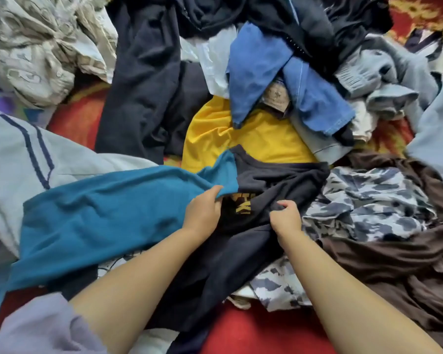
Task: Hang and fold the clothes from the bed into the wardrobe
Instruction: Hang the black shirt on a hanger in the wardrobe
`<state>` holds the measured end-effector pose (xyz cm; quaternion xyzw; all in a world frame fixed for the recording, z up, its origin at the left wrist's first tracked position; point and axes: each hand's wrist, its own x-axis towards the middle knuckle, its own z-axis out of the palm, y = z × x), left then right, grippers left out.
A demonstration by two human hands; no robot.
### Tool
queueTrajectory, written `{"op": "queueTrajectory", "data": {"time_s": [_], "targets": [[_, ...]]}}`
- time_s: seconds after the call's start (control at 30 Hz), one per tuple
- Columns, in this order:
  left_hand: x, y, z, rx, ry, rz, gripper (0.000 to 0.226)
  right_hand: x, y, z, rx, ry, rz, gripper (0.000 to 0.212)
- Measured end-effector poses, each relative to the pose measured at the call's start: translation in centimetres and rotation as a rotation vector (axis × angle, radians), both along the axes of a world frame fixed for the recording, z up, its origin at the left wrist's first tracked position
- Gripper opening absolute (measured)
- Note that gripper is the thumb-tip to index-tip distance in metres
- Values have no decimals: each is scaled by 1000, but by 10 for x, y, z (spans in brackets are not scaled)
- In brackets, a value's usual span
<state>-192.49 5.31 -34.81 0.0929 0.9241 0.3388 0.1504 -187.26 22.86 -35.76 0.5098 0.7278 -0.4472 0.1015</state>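
Red patterned bedcover (253, 330) lies under heaped clothes (266, 80).

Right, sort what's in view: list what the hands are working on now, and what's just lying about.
In hand:
- left hand grips the teal shirt
- right hand pinches the dark navy shirt with yellow lettering

Lying about, waiting in the pile:
- yellow shirt
- blue garment
- brown garment
- blue-and-white patterned garment
- black trousers
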Motion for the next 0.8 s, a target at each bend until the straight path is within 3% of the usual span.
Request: {"op": "queueTrajectory", "data": {"time_s": [0.07, 0.17, 0.33, 0.43, 0.5, 0.57, 0.63, 0.73, 0.8], "targets": [[8, -9, 29, 125, 18, 84, 33, 2, 2, 27, -171, 147, -167, 35], [18, -34, 88, 310, 58, 251, 25, 7, -5, 83, -410, 321, -244, 42], [44, -85, 188, 402, 74, 320, 21, 14, -37, 188, -626, 469, -32, 45], [88, -115, 257, 318, 248, 338, 25, 15, -67, 258, -710, 540, 128, 41], [129, -129, 299, 187, 468, 158, 29, 18, -87, 303, -740, 595, 264, 37], [171, -144, 319, 7, 568, -69, 34, 24, -107, 347, -766, 639, 426, 43], [207, -155, 334, -143, 490, -152, 44, 34, -127, 390, -821, 692, 607, 46], [249, -166, 357, -216, 324, -52, 45, 56, -160, 449, -888, 749, 863, 48], [276, -175, 368, -258, 332, -29, 43, 76, -182, 480, -963, 778, 975, 48]]}}
